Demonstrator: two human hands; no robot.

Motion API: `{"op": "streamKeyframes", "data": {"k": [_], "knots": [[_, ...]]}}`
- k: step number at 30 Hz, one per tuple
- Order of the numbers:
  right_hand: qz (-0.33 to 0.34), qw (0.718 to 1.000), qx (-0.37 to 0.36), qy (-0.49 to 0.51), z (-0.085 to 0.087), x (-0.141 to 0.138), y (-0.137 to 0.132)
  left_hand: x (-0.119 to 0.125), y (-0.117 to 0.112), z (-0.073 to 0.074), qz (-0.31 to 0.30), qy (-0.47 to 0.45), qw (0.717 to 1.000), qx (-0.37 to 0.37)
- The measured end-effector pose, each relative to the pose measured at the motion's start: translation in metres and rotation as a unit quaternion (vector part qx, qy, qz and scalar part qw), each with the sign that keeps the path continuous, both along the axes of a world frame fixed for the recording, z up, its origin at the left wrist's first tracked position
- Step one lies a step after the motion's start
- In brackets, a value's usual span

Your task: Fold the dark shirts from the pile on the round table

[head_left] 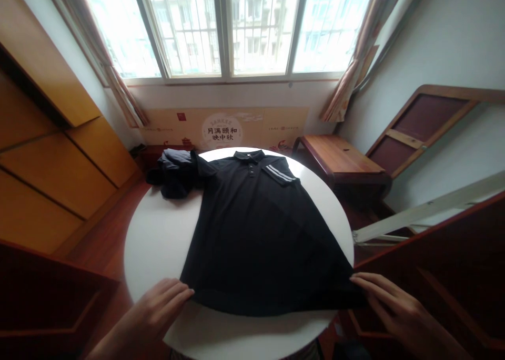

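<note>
A black polo shirt [258, 228] with white sleeve stripes lies spread flat on a round white table [158, 239], collar toward the window. My left hand [158, 305] pinches the shirt's near left hem corner. At the near right hem corner, my right hand [389, 299] grips the fabric with fingers closed on it. A second dark garment [175, 173] lies bunched at the table's far left edge, touching the shirt's sleeve.
A wooden bench [341, 160] stands behind the table on the right. Wooden cabinets [51, 155] line the left wall. A framed wooden panel [426, 123] leans on the right wall. A printed cardboard sheet [223, 129] stands under the window.
</note>
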State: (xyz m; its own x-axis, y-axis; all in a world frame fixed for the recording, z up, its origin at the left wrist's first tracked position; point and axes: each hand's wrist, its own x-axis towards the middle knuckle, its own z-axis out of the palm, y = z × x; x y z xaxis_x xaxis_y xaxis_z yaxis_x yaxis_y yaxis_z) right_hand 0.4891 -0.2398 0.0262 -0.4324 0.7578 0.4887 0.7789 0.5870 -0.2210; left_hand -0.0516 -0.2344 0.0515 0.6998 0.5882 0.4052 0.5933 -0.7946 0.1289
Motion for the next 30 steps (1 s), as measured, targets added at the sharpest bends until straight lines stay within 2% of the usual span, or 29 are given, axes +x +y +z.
{"op": "streamKeyframes", "data": {"k": [4,7,11,15,19,21,25,27,30], "knots": [[-0.027,0.999,0.009,0.023,-0.002,-0.002,-0.010,-0.005,-0.001,0.007,-0.002,-0.053,0.998,-0.046],[-0.088,0.995,0.007,0.048,-0.004,-0.010,-0.010,-0.008,0.001,0.012,-0.013,-0.067,0.996,-0.061],[-0.162,0.985,-0.045,0.043,-0.011,-0.016,-0.009,-0.016,0.003,0.006,-0.037,-0.072,0.994,-0.073],[-0.122,0.990,-0.065,0.022,-0.021,-0.007,-0.015,-0.025,-0.001,-0.008,-0.023,-0.093,0.990,-0.108],[-0.116,0.991,-0.030,0.060,-0.023,0.002,-0.023,-0.025,-0.007,-0.009,-0.012,-0.136,0.985,-0.106],[-0.145,0.984,-0.060,0.081,-0.019,-0.001,-0.024,-0.022,-0.008,-0.004,-0.008,-0.147,0.984,-0.100],[-0.191,0.955,-0.205,0.094,-0.012,-0.019,-0.020,-0.019,-0.008,0.003,0.001,-0.140,0.984,-0.113],[-0.181,0.945,-0.249,0.110,-0.012,-0.025,-0.017,-0.021,-0.008,0.003,-0.005,-0.136,0.983,-0.121],[-0.148,0.944,-0.250,0.158,-0.015,-0.025,-0.015,-0.027,-0.009,-0.003,-0.014,-0.118,0.987,-0.110]]}}
